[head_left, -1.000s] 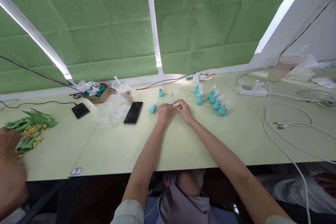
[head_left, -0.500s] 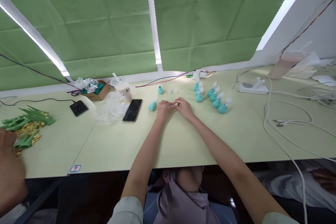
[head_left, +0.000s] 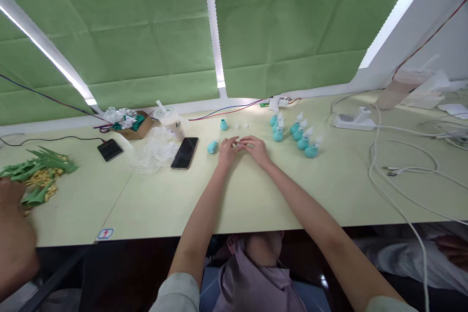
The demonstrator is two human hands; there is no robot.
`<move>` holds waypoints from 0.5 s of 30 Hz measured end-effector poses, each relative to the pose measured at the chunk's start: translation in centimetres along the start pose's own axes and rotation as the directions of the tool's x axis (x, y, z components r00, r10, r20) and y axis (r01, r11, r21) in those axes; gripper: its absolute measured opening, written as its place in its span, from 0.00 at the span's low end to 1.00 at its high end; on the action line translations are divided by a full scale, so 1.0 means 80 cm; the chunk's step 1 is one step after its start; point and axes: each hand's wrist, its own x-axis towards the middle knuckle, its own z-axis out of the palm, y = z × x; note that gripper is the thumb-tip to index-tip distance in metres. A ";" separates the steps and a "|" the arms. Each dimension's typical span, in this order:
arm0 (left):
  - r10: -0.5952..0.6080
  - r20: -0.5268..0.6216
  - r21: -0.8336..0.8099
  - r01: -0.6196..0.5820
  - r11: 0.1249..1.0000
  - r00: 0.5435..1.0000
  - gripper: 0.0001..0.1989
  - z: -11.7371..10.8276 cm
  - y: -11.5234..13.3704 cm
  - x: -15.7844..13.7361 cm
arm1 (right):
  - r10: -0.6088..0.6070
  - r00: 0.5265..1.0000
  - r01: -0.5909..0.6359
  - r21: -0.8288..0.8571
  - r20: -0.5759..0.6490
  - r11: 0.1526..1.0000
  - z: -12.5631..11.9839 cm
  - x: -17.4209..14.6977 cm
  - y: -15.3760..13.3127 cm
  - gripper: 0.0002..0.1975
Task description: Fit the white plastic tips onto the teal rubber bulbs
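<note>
My left hand [head_left: 227,151] and my right hand [head_left: 256,149] meet at the fingertips over the table. Pinched between both is a small whitish piece [head_left: 239,144], mostly hidden by the fingers. Left of my left hand a turquoise bulb with a pale tip [head_left: 212,146] lies on its side. Behind my hands stands a turquoise bulb without a tip [head_left: 224,124], and small white pieces [head_left: 246,126] lie to its right. Right of my hands, several turquoise bulbs with clear pointed nozzles [head_left: 302,142] stand upright in two rows.
A black phone [head_left: 185,153], crumpled clear plastic [head_left: 155,151], a drink cup [head_left: 171,123] and a cardboard box [head_left: 136,129] are on the left. Another person's hand [head_left: 10,192] is beside green and yellow pieces [head_left: 40,175]. A power strip [head_left: 354,122] and white cables [head_left: 397,170] occupy the right.
My fingers have shifted slightly around the small piece, and the fingertips look a little more raised. The bulbs stay where they were.
</note>
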 end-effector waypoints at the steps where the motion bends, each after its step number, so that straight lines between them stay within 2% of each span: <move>1: -0.022 -0.003 -0.044 0.022 0.999 1.000 0.21 -0.001 0.003 -0.001 | -0.007 1.000 0.007 -0.010 -0.006 1.000 0.000 0.000 -0.001 0.07; 3: -0.059 0.006 -0.138 0.059 0.989 0.998 0.23 -0.003 0.008 -0.002 | 0.015 0.999 -0.015 0.014 -0.034 1.000 0.000 0.000 0.000 0.07; 6: -0.121 0.008 -0.221 0.120 0.968 0.993 0.14 -0.002 0.010 -0.001 | 0.122 0.991 -0.114 0.121 -0.059 0.986 0.000 0.003 0.002 0.09; 9: -0.150 -0.019 -0.192 0.144 0.971 0.988 0.06 0.000 0.007 0.000 | 0.210 0.977 -0.198 0.195 -0.044 0.961 -0.001 0.006 0.002 0.10; 15: -0.105 -0.111 -0.117 0.092 0.989 0.988 0.02 0.003 0.003 -0.002 | 0.306 0.948 -0.267 0.302 -0.090 0.915 0.005 0.004 -0.006 0.10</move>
